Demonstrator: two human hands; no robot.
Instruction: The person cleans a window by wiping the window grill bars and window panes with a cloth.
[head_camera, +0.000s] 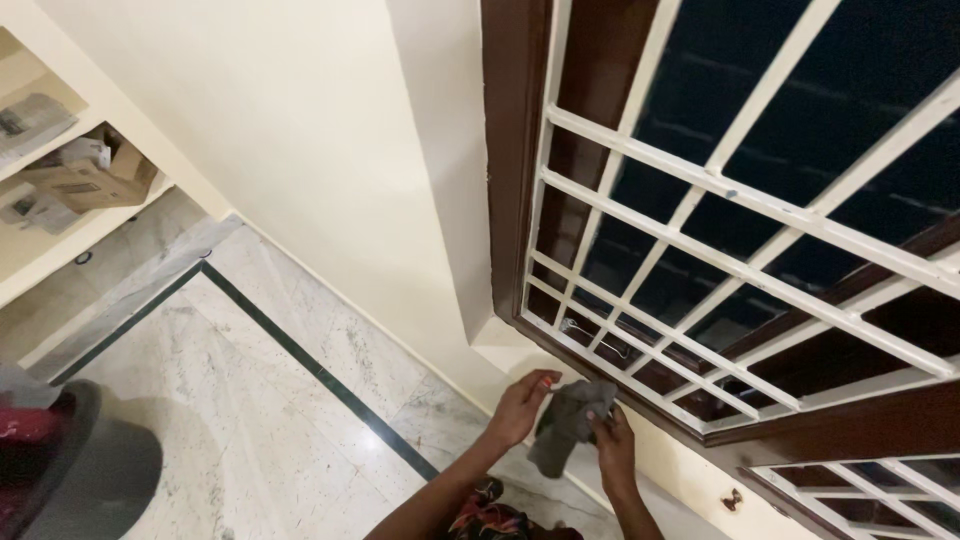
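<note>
- Both hands meet at about 6 o'clock in the view, below the window grille (700, 260).
- The left hand (520, 408) pinches the upper edge of a grey cloth (566, 425); the right hand (612, 440) grips its other side, fingers curled into the folds.
- The cloth hangs crumpled, hiding the right palm.
- Both forearms are cut off by the bottom edge.
- At 8 o'clock, a dark round object (80, 470) is only partly visible.
</note>
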